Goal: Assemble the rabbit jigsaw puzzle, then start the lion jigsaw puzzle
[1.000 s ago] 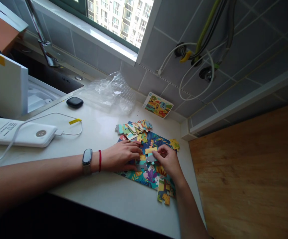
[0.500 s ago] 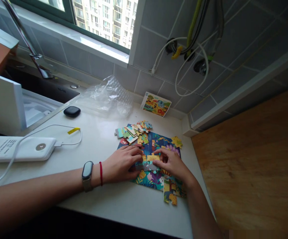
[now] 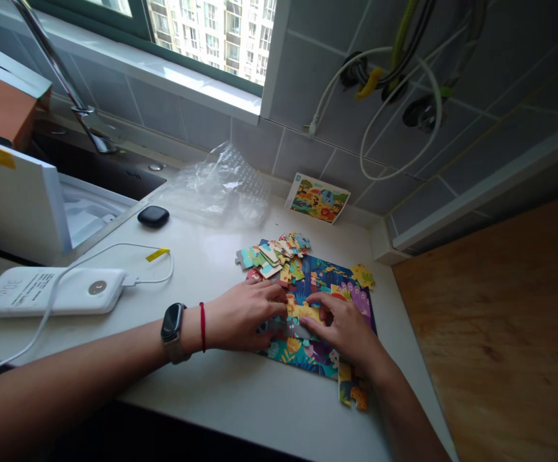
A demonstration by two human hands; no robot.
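Several joined puzzle pieces (image 3: 304, 312), yellow above grey, lie on a colourful board (image 3: 302, 367) on the white counter. At their left end, my left hand (image 3: 246, 314) rests with curved fingers touching them. My right hand (image 3: 343, 324) pinches the yellow and grey pieces from the right between thumb and forefinger. A heap of loose pieces (image 3: 271, 255) covers the board's upper left corner. One yellow piece (image 3: 363, 276) lies at the upper right corner, and more pieces (image 3: 352, 388) stick out past the lower right edge.
A picture card (image 3: 318, 199) leans near the tiled wall. Clear plastic wrap (image 3: 221, 186), a black case (image 3: 153, 217) and a white power bank (image 3: 67, 292) with a cable lie on the counter. The sink (image 3: 90, 163) is at the left, a wooden panel (image 3: 505, 308) at the right.
The whole view has shifted, so the scene sits farther right. Both hands stay at the joined pieces, with my right hand's fingers now lying slightly farther over them.
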